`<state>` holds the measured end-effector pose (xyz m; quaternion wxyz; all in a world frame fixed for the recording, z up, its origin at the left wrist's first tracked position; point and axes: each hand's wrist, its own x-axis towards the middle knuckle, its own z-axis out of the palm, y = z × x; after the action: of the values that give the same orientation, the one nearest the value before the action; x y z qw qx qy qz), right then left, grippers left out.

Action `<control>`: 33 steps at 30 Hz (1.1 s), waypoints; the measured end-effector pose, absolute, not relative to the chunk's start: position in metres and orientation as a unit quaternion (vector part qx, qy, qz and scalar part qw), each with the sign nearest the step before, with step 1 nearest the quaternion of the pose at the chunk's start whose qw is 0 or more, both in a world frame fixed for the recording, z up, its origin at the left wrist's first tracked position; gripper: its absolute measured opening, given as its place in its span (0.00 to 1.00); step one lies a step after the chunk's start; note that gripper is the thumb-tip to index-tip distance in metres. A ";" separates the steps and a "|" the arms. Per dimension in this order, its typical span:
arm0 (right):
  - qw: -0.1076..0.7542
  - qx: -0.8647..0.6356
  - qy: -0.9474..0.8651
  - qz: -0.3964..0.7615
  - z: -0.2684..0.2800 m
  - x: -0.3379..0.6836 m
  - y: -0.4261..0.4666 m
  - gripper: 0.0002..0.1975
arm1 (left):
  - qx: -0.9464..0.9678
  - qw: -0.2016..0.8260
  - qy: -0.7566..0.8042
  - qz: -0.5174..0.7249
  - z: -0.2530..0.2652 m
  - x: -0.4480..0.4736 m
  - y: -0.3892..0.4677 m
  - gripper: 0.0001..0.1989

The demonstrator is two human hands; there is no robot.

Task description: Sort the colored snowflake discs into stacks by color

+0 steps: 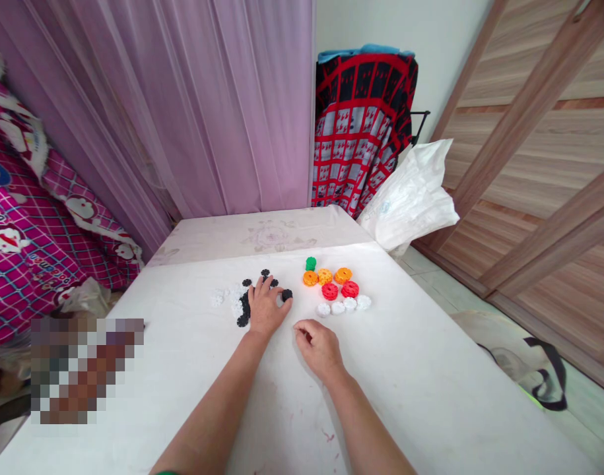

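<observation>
Discs (243, 321), black, lie around the left hand (268, 309) on the table (183, 330); fingers spread, one disc (287, 295) at thumb and forefinger, grip unclear. The right hand (318, 346) curls, contents hidden. Probably light, stiff plastic: pinch the rim.

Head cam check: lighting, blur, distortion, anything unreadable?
Head view: bright, fairly even light, faint soft shadows near the hands; wide-angle stretch, wooden panels slanting at right; no obvious motion blur on the left hand or right hand; white pieces blend into the white tablecloth; black pieces merge into one dark clump; pixelated patch at lower left, contents unreadable.
</observation>
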<state>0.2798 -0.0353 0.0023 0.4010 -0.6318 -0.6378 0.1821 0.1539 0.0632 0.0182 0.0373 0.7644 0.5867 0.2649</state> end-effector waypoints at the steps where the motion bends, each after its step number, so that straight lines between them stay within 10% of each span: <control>1: 0.399 -0.632 -0.638 0.182 0.002 0.280 -0.035 0.11 | 0.765 0.035 0.587 0.264 0.018 0.154 0.063 0.15; 15: 0.334 -0.663 -0.657 0.133 0.003 0.269 -0.035 0.10 | 0.681 -0.060 0.714 0.152 0.016 -0.017 0.046 0.22; 33: 0.234 -0.673 -0.699 0.068 0.016 0.172 0.012 0.10 | 0.710 -0.025 0.693 0.124 0.008 -0.015 0.043 0.25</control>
<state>0.1718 0.0119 0.0161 0.2343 -0.6727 -0.6985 0.0683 -0.0154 0.0429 0.0085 -0.0250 0.7102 0.6926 0.1238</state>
